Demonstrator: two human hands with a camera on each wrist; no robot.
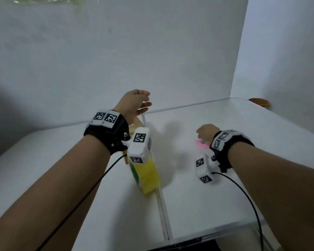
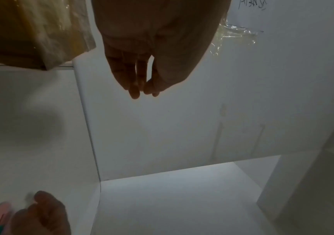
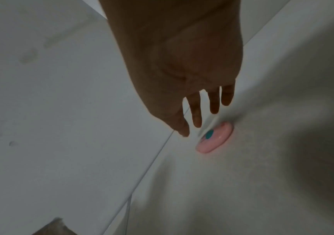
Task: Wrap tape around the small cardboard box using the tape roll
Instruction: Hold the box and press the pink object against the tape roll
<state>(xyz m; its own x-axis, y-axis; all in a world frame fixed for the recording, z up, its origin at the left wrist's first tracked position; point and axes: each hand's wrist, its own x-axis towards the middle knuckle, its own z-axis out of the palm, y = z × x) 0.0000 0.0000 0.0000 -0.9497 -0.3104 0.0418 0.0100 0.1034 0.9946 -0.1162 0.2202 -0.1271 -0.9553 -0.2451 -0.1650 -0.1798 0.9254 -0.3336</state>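
Observation:
A yellow tape roll stands on edge on the white table, just below my left wrist camera. The small cardboard box is mostly hidden under my left wrist; in the left wrist view its brown, tape-covered side fills the upper left corner. My left hand hovers above and beyond the box with relaxed fingers, holding nothing. Over to the right, my right hand reaches down with straight, spread fingers just above a pink oval object with a teal spot, gripping nothing.
White walls enclose the table at the back and right. A brown bowl sits at the far right edge. A seam runs down the table between my arms. Clear tape is stuck on the wall.

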